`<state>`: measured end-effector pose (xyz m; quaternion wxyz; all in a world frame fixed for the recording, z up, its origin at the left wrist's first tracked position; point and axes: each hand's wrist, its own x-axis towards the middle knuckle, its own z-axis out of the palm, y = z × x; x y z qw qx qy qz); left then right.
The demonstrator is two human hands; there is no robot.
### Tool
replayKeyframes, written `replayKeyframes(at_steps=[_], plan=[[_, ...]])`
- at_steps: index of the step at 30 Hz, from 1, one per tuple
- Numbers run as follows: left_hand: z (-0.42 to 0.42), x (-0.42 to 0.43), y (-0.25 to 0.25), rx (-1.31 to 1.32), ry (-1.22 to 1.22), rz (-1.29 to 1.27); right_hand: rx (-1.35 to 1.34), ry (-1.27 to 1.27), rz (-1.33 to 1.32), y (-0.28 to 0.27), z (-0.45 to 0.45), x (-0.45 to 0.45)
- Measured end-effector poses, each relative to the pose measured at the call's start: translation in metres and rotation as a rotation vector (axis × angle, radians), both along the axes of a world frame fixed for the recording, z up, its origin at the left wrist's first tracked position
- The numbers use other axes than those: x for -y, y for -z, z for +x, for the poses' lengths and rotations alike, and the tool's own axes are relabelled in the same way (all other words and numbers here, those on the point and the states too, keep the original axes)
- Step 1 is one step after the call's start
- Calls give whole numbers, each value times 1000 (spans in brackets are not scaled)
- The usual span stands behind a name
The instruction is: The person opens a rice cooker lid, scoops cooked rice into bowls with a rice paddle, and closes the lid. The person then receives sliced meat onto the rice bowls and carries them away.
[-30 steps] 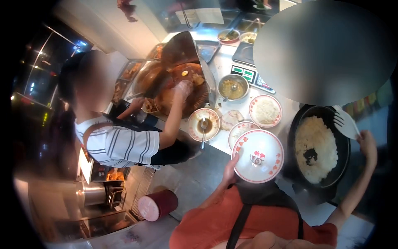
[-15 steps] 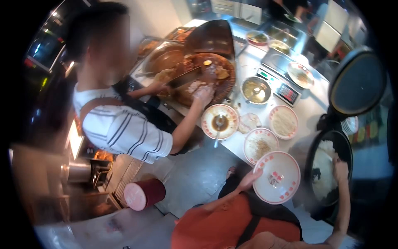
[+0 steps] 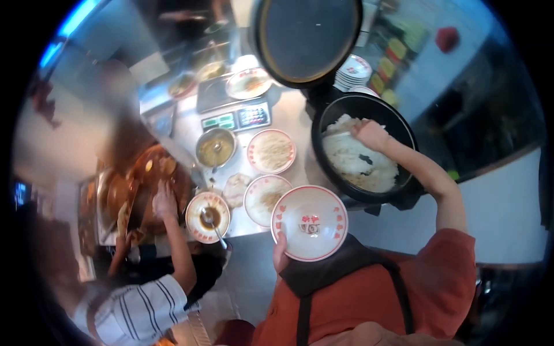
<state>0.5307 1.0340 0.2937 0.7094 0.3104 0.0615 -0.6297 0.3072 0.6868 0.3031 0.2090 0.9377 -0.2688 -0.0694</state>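
Note:
My left hand [image 3: 280,254] grips the rim of a white bowl [image 3: 323,242] with red marks round its inside and red printing in the middle. The bowl holds nothing and tilts up toward me. My right hand [image 3: 369,135] is inside a large black rice cooker [image 3: 404,124], at the far side of the white rice [image 3: 352,155]. Its fingers are curled, and what they hold, if anything, is hidden. The cooker's dark lid [image 3: 309,40] stands raised behind it. Just left of my bowl, another patterned bowl [image 3: 261,199] has a little brownish food in it.
A co-worker in a striped shirt [image 3: 141,308] works at a brown chopping board [image 3: 151,187] on the left. On the counter are a bowl of dark sauce with a spoon [image 3: 212,222], a steel pot [image 3: 216,147], a filled bowl [image 3: 271,151], a scale [image 3: 252,116] and stacked plates [image 3: 355,69].
My view has swung right, bringing the whole cooker toward the middle. My right hand has moved to the cooker's far side. The bowl stays in my left hand.

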Motion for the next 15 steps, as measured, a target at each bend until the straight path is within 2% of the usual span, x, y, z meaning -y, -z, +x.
replayKeyframes(at_steps=[1,7,9,12,15], plan=[[-2,3,-6,10,33,-2,10,-94,18,-5,-3,-14],[0,7,-14,60,24,-14,-192,-150,174,-59,-51,-52],[0,10,-18,63,22,-21,-239,-22,70,-79,-55,-38],[-3,14,-18,83,-7,10,-48,478,42,-78,-49,-2],[-3,15,-6,130,-16,42,-53,474,172,-43,-36,11]])
